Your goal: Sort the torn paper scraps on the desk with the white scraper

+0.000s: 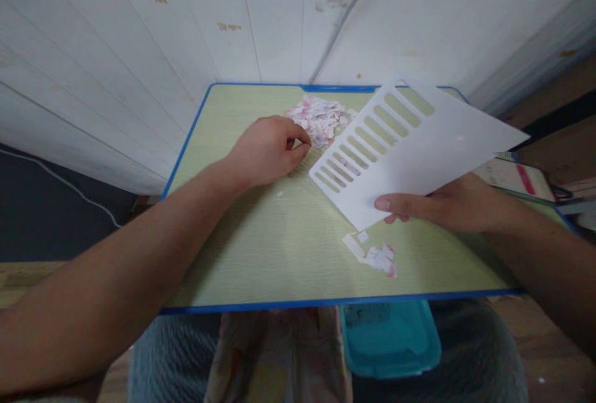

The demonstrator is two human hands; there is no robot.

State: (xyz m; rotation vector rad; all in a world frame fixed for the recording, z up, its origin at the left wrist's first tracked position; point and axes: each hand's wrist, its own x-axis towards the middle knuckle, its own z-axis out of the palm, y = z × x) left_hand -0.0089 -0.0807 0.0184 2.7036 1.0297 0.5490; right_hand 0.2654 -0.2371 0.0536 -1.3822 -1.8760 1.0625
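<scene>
In the head view, my right hand grips the lower edge of a thin white sheet, thumb on top and fingers beneath. The sheet has a row of rounded slots along its left side and is held tilted above the table. My left hand is closed in a pinch by a heap of white and pink paper scraps; what its fingertips hold, if anything, is hidden. A smaller group of paper scraps lies below the sheet, close to the table's front edge.
The small table has a pale green top with blue edging and stands against a white panelled wall. A phone-like object lies at the right. Below the front edge is a turquoise plastic container. A cable runs down the wall.
</scene>
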